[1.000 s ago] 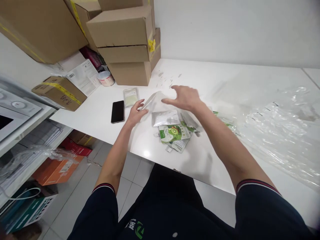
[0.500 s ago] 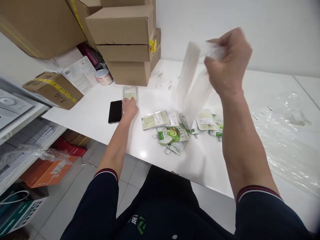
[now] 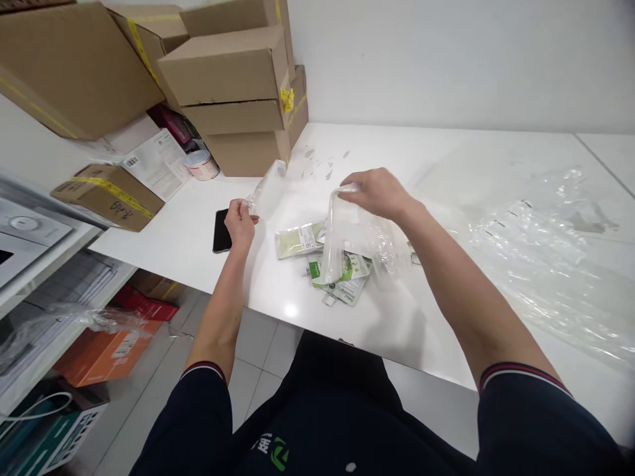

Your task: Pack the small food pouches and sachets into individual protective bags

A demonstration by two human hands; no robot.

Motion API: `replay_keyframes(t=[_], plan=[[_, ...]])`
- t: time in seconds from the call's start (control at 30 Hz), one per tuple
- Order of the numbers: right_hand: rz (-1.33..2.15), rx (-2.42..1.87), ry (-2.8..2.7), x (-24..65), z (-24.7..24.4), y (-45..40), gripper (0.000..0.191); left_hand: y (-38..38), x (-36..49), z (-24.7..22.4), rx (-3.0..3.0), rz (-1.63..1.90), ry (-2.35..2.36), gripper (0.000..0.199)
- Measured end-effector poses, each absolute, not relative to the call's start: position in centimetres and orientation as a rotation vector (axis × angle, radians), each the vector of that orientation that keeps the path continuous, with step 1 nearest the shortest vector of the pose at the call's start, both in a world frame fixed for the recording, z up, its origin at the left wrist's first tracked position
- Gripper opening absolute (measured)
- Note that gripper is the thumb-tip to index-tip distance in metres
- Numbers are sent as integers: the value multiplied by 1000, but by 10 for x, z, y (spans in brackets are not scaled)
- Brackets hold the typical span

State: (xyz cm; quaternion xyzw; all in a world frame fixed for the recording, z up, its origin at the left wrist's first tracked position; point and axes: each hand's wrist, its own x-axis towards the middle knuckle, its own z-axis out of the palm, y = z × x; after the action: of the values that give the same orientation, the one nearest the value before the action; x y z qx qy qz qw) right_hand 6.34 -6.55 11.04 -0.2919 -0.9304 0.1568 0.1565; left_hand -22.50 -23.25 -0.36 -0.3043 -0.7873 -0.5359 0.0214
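Observation:
Above the phone (image 3: 221,233), my left hand (image 3: 241,222) pinches the edge of a clear plastic bag (image 3: 270,188). My right hand (image 3: 374,192) is closed on clear plastic film (image 3: 342,225) hanging over the pouches. A pale green packet with a white label (image 3: 299,240) lies flat left of the film. Beside it are green and white pouches (image 3: 347,287) with spouts, partly covered by the film. Whether the plastic in my two hands is one piece I cannot tell.
Stacked cardboard boxes (image 3: 228,73) stand at the back left, near a round tub (image 3: 202,164) and a small taped box (image 3: 109,196). Crumpled clear plastic (image 3: 536,264) spreads over the right of the white table (image 3: 421,330). Shelves hold items at the lower left.
My right hand has come down and left with the plastic. My left hand has moved slightly left and now pinches plastic; the packet that was under it no longer shows there.

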Motion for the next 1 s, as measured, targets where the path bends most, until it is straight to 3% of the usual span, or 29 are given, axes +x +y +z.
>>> replay_keyframes(t=[0.07,0.17,0.23,0.37,0.63,0.8,1.0], plan=[[507,-827,-2674,52,102,-66,62,-244,-209,4,-967,-2024,-2301,17],[563,-787,-2618,38,94,-64,84,-258,-186,14,-1120,-2243,-2170,26],[612,-758,-2599,32,92,-62,77,-264,-175,18,-1223,-2303,-2119,31],[566,-842,-2537,33,99,-61,39,-270,-170,14,-1274,-2277,-2177,33],[240,-848,-2267,63,165,-75,34,-268,-170,-20,-1083,-2184,-2485,37],[59,-864,-1967,94,197,-66,15,-271,-154,-32,-1179,-2091,-2567,34],[187,-875,-1577,175,209,-4,38,-285,-151,-33,-1260,-1577,-2503,31]])
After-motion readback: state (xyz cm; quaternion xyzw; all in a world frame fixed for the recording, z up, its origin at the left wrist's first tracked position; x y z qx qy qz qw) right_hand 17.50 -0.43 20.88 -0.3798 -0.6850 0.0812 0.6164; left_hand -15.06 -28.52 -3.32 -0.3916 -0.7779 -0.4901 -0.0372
